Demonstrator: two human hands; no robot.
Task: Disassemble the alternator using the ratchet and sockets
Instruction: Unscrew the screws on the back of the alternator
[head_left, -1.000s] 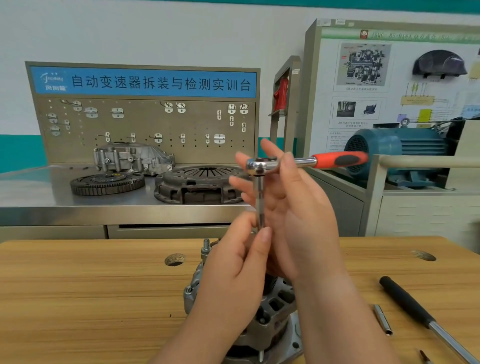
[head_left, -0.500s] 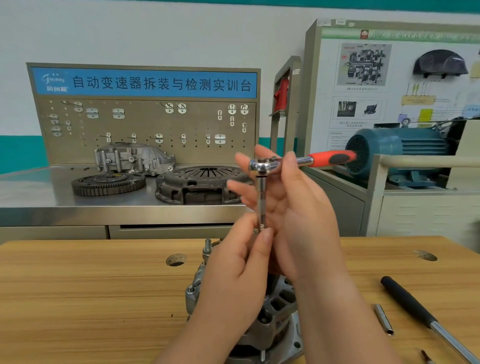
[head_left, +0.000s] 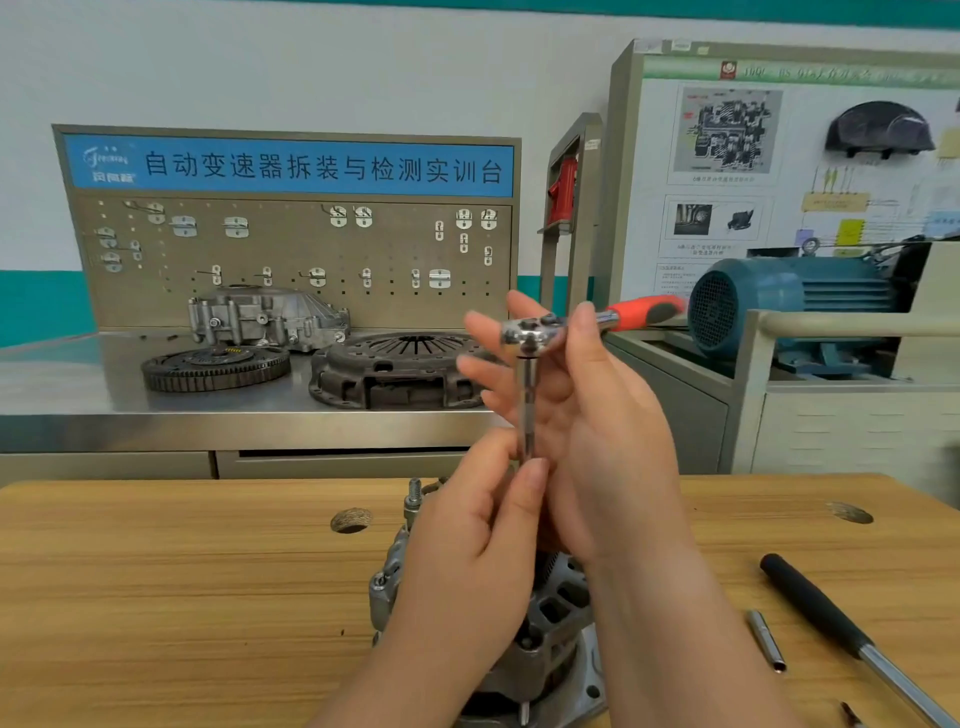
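The ratchet (head_left: 530, 330), with an orange handle (head_left: 644, 312), is held up at chest height above the alternator (head_left: 550, 623). A thin extension bar (head_left: 529, 405) hangs straight down from its head. My right hand (head_left: 608, 441) holds the ratchet head, thumb over the shaft and fingers spread behind it. My left hand (head_left: 467, 561) pinches the bar's lower end between thumb and forefinger. What sits on that end is hidden by the fingers. The alternator stands on the wooden table (head_left: 182, 597), partly covered by both hands, with a threaded stud (head_left: 414, 493) sticking up.
A black-handled bar (head_left: 810, 603) and a small metal sleeve (head_left: 766, 639) lie on the table to the right. A round hole (head_left: 351, 519) is in the tabletop. Behind, a steel bench carries a clutch cover (head_left: 395, 364) and flywheel (head_left: 215, 366); a blue motor (head_left: 779, 301) stands at the right.
The orange handle has swung a little, its far end drawing in toward the hands. Both hands keep the same hold on the ratchet and bar.
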